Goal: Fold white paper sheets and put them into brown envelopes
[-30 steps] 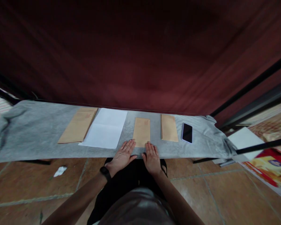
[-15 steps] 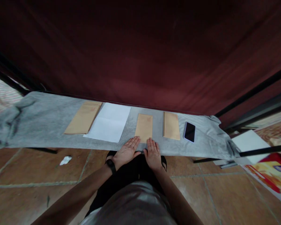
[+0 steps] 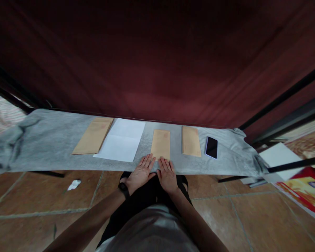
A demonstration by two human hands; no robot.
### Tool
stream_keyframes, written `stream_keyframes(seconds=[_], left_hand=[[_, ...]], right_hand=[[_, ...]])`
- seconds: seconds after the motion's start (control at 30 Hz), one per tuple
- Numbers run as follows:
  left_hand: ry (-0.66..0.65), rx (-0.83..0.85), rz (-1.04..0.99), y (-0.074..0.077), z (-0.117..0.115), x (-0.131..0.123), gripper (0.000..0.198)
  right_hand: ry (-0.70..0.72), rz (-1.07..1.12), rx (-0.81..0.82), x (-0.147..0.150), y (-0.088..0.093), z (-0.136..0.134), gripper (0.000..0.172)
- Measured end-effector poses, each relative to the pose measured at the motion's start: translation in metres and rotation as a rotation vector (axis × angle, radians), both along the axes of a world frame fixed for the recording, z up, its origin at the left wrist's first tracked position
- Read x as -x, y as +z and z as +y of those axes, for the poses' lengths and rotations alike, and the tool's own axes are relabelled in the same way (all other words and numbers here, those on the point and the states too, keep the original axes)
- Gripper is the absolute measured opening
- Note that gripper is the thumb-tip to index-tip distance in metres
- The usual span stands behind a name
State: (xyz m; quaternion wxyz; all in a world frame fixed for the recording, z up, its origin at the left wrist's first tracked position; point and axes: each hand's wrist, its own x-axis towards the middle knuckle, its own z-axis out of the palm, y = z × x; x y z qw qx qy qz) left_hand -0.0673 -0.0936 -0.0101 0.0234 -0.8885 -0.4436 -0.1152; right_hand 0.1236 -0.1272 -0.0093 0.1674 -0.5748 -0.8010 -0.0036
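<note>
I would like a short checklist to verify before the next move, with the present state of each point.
1. Middle envelope lying flat on the grey cloth: ok.
2. Left hand and right hand open, fingertips at its near end: ok.
3. White paper apart from the middle envelope: ok.
4. Phone apart from the right brown stack: ok.
5. Anything inside the middle envelope: cannot tell.

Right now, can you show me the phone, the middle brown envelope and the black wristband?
Phone (image 3: 211, 147), head view: its dark screen.
Middle brown envelope (image 3: 160, 144), head view: centre of its top face.
Black wristband (image 3: 123, 189), head view: its dark front.
</note>
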Motion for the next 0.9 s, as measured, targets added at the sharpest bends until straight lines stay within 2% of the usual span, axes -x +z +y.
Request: stream_keyframes(seconds=[0.2,0.3,0.43,0.67,0.9], left_hand=[[0.029,0.014,-0.017,0.004,0.001,-0.003,0.064],[0.040,0.045,-0.030,0.007,0.004,-0.013,0.062],[-0.016,0.108,-0.025,0.013,0.012,-0.030,0.055],[0.029,0.193,0.001,0.014,0.040,-0.049,0.053],[0.042,0.195,0.012,0.010,0.078,-0.069,0.057]], right_hand=[[-0.043,0.023,-0.027,-0.013,-0.001,-0.002,0.055],[-0.040,0.023,-0.022,-0.012,-0.002,-0.003,0.056],[-0.034,0.040,-0.012,-0.012,-0.005,-0.001,0.059],[-0.027,0.066,-0.002,-0.012,-0.010,0.001,0.057],[-0.065,0.101,-0.038,-0.009,-0.012,0.001,0.050]])
